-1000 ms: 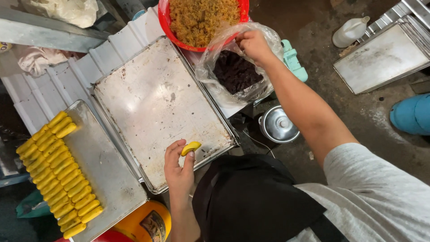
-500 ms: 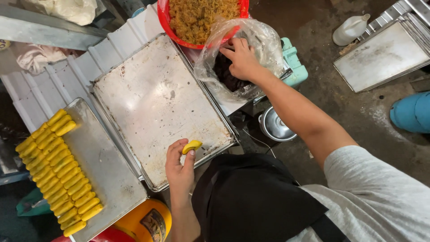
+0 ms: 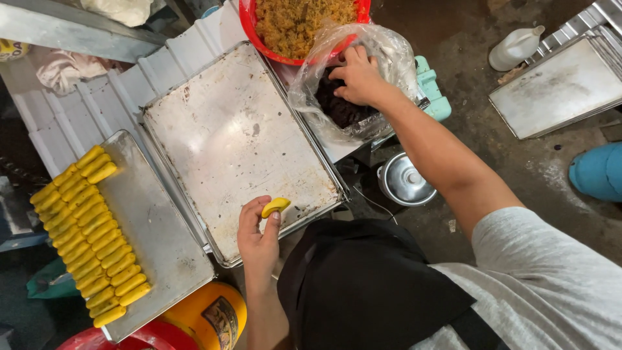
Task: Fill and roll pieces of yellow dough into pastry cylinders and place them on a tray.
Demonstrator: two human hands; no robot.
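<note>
The left hand (image 3: 258, 236) is pinched around a small yellow piece of dough (image 3: 275, 207), thumb and fingertips closed on it, holding it just over the near edge of the big metal tray (image 3: 240, 142). That tray is bare apart from a floury, scuffed film, and it sits on the pale ribbed counter (image 3: 97, 110).

The right hand (image 3: 358, 78) is reaching across, down inside a clear plastic bag (image 3: 382, 52) with its mouth open. The fingers are curled into the dark filling (image 3: 337, 107) in the bag; whether they have closed on a lump of it I cannot tell, since the fingertips are buried. The bag slumps against the far right corner of the big tray, touching a red bowl (image 3: 249, 23) heaped with crumbly golden-brown filling (image 3: 301, 23).

To the left of the big tray and overlapping its edge lies a second, narrower tray (image 3: 159, 246). Along its left side runs a neat double row of yellow rolled pieces (image 3: 84, 227), packed side by side from the far end to the near end.

Below the counter, near the person's dark apron (image 3: 369, 291), stands a yellow tub (image 3: 207, 317). On the floor to the right sit a small steel pot (image 3: 403, 180), a white plastic bottle (image 3: 515, 46) and a stack of spare trays (image 3: 557, 87). A mint-green plastic thing (image 3: 433, 87) pokes out just beyond the bag.
</note>
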